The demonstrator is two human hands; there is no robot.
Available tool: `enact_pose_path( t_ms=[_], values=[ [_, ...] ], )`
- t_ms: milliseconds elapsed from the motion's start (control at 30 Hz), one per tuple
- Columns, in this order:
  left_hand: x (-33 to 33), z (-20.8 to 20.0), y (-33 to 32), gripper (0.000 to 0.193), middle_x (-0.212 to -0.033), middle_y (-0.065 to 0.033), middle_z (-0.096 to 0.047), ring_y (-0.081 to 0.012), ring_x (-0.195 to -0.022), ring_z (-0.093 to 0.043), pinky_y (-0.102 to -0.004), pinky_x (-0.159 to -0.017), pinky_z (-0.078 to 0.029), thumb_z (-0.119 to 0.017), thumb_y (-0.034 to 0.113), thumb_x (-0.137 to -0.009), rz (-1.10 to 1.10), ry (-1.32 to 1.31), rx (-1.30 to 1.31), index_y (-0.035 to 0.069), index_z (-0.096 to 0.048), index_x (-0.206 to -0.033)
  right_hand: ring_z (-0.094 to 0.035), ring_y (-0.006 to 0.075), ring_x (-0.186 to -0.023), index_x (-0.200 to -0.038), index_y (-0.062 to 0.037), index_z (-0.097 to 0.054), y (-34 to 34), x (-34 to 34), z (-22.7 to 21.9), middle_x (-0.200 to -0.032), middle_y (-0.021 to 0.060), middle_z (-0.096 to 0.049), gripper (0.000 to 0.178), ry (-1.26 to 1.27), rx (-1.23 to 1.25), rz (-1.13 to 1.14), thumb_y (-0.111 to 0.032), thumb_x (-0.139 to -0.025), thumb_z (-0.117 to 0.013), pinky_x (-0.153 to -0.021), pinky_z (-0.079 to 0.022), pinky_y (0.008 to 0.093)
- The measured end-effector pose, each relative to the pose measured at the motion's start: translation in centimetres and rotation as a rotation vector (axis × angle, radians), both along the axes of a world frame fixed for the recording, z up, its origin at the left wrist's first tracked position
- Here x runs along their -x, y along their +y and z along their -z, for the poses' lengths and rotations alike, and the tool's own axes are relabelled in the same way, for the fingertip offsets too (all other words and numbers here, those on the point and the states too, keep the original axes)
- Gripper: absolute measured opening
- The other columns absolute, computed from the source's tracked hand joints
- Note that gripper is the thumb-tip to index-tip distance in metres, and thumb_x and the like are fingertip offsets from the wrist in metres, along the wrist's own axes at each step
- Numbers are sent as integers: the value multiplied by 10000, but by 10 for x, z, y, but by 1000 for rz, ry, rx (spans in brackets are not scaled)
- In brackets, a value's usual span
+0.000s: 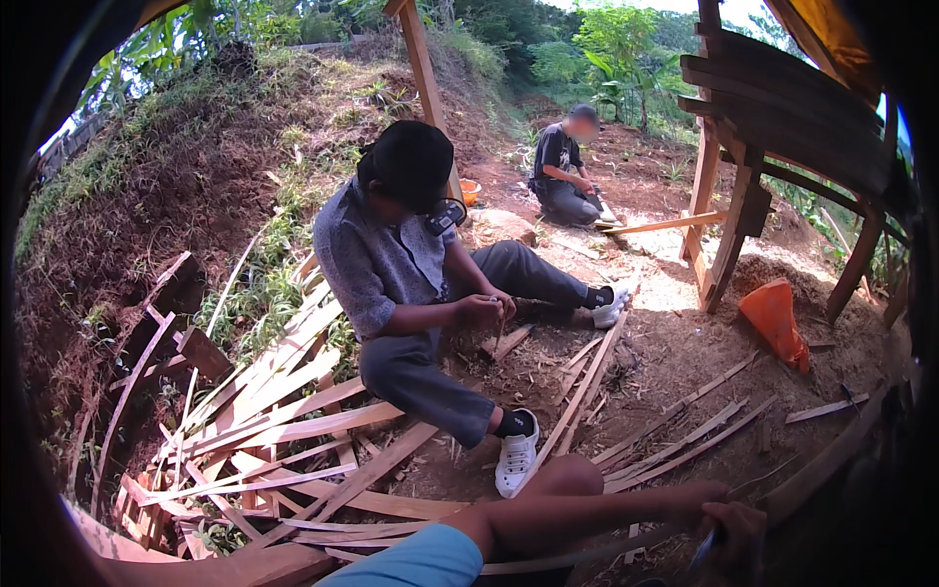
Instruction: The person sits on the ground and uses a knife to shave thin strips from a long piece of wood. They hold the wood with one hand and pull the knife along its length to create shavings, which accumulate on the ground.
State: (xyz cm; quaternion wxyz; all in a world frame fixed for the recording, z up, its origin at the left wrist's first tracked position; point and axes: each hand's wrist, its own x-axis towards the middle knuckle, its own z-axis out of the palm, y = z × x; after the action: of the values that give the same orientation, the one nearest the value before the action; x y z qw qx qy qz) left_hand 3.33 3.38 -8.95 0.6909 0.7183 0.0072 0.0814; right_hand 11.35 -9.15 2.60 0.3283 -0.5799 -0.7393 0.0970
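Note:
My left arm, in a light blue sleeve, reaches across my raised knee (569,476) toward the lower right. My left hand (696,499) is closed at the end of it, in shade. A long thin strip (587,563), seemingly wood or bamboo, runs from the bottom edge up to my hands, and a fine end sticks out beyond them. Just below and beside it, my right hand (738,538) is curled closed. A narrow bluish glint shows by its fingers; the thing it belongs to is too dark to name.
A seated co-worker (391,245) works a small piece with both hands; another person (565,166) crouches farther back. Split slats (284,421) pile up at left. More strips (685,440) lie on the dirt before me. An orange bag (776,318) rests near wooden posts (729,230) at right.

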Motion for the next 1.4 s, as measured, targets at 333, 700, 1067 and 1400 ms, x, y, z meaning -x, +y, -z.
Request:
enact_pose_path(
  t_ms=[333, 700, 1067, 1400],
  values=[
    [0, -2, -13, 211, -917, -23, -591, -96, -812, -543, -236, -609, -473, -582, 65, -746, -36, -136, 256, 39, -585, -956, -615, 288, -596, -888, -58, -608, 10, 11, 9, -674, 129, -600, 146, 20, -260, 56, -93, -749, -634, -542, -483, 343],
    [5, 35, -17, 267, -1068, -111, -571, -180, -986, -534, -296, -845, -458, -563, 110, -807, 213, 4, 86, 9, -544, -1053, -621, 349, -710, -936, -43, -608, 8, 8, 30, -767, 161, -625, 211, 34, -8, 27, -114, -737, -610, -625, -494, 401],
    [-3, 53, -25, 157, -720, -66, -579, -160, -597, -579, -278, -508, -478, -513, 124, -811, 92, -221, -86, 41, -572, -930, -603, 323, -656, -903, -32, -619, -1, 16, 19, -750, 162, -608, 227, 95, 46, 62, -140, -712, -679, -588, -472, 371],
    [26, -52, -25, 357, -773, -88, -544, -149, -408, -500, -248, -349, -411, -477, 236, -902, 205, 258, 377, 60, -389, -1201, -556, 143, -578, -1313, -70, -300, -36, -39, 30, -870, 85, -570, 571, 1504, 143, 38, -410, -897, -493, -436, -469, 247]
  ],
)
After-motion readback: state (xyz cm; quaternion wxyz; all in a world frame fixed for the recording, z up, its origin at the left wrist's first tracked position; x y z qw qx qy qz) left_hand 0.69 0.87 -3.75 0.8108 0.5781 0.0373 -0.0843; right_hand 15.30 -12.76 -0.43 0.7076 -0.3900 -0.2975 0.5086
